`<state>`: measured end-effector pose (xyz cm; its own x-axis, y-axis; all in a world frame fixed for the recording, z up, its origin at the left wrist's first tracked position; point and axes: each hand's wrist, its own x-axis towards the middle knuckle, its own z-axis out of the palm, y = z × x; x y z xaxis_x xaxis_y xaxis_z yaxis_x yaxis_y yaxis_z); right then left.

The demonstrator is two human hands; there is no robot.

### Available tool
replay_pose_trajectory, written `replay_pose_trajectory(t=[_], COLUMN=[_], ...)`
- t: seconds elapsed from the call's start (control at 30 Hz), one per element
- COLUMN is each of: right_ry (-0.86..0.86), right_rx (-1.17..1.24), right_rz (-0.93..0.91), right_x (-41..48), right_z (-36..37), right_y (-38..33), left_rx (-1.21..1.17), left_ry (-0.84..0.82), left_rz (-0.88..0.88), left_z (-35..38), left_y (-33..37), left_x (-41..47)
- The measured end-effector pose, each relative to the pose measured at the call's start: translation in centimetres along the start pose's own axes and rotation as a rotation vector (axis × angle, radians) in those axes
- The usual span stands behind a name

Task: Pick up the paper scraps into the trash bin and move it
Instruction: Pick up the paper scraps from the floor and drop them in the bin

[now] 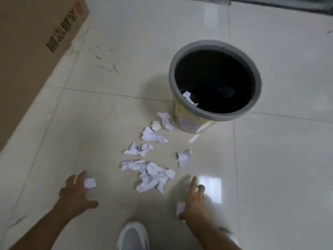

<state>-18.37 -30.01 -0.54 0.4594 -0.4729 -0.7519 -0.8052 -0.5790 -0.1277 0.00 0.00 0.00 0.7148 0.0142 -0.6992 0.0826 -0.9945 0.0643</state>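
A round trash bin [255, 74] with a grey rim and black liner stands on the tiled floor, one white scrap [189, 97] lying inside near its front rim. Several crumpled white paper scraps [153, 175] are strewn on the floor in front of the bin. My left hand [75, 193] hovers low at the left with fingers spread, a small scrap [90, 183] just beside its fingertips. My right hand [196, 201] reaches down at the right, fingers spread, with another small scrap [180, 207] at its thumb side. Neither hand grips anything.
A large cardboard box [27, 51] stands along the left. My grey shoe [133, 235] is at the bottom centre. A dark threshold [281, 2] runs along the top right. Glossy white floor tiles surround the bin.
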Motion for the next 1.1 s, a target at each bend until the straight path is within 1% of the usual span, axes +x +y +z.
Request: replay_pose_trajectory(t=[0.03, 0.07, 0.13, 0.2, 0.27, 0.33, 0.37, 0.43, 0.5, 0.57, 0.63, 0.7, 0.77, 0.83, 0.9, 0.97, 1.03, 1.1], right_ry=[0.014, 0.072, 0.186, 0.195, 0.168, 0.224, 0.238, 0.194, 0.121, 0.029, -0.010, -0.053, -0.094, -0.026, 0.136, 0.275, 0.342, 0.340], right_rx=[-0.010, 0.016, 0.012, 0.011, 0.059, -0.001, -0.023, -0.050, -0.123, -0.226, -0.308, -0.282, -0.173, -0.066, 0.041, 0.109, 0.085, 0.011], right_rz=[-0.026, -0.047, -0.106, -0.146, -0.154, -0.176, -0.189, -0.194, -0.224, -0.253, -0.295, -0.281, -0.231, -0.218, -0.204, -0.215, -0.254, -0.295], right_x=[1.3, 2.2, 4.2, 5.3, 5.4, 5.3, 4.9, 4.1, 2.8, 1.3, 0.2, 0.0, 0.4, 1.1, 2.4, 4.1, 5.8, 7.4], right_z=[0.5, 1.0, 1.2, 1.0, -0.4, -1.7, -2.2, -2.7, -2.3, -0.7, 1.4, 3.2, 3.8, 3.7, 2.5, 1.1, -0.5, -1.9], right_y=[0.0, 0.1, -0.3, -0.9, -1.1, -0.4, 0.0, 0.9, 2.1, 3.2, 4.1, 4.3, 4.3, 4.0, 3.0, 1.7, 0.2, -1.0], left_rx=[-0.013, -0.056, -0.105, -0.164, -0.199, -0.191, -0.179, -0.098, 0.034, 0.210, 0.380, 0.492, 0.559, 0.579, 0.566, 0.542, 0.504, 0.506], left_ry=[-0.005, -0.013, -0.008, 0.027, 0.045, 0.074, 0.068, 0.031, 0.018, 0.008, 0.022, 0.058, 0.106, 0.073, 0.060, 0.107, 0.177, 0.208], left_rz=[0.002, -0.003, 0.050, 0.094, 0.207, 0.336, 0.369, 0.387, 0.423, 0.463, 0.523, 0.617, 0.731, 0.791, 0.819, 0.845, 0.871, 0.886], left_z=[1.0, 1.8, 3.5, 4.6, 4.3, 3.9, 3.6, 2.7, 2.3, 2.6, 3.5, 4.4, 5.1, 6.1, 6.6, 6.8, 6.8, 7.0], left_y=[0.1, 0.4, 2.0, 4.3, 7.0, 9.0, 10.0, 11.7, 13.2, 14.5, 15.3, 15.8, 16.0, 16.0, 15.8, 15.4, 15.0, 14.6], left_x=[0.9, 1.3, 2.1, 2.0, 1.6, 1.9, 2.0, 2.2, 2.2, 1.9, 1.6, 1.3, 1.1, 1.1, 1.3, 1.6, 1.9, 2.4])
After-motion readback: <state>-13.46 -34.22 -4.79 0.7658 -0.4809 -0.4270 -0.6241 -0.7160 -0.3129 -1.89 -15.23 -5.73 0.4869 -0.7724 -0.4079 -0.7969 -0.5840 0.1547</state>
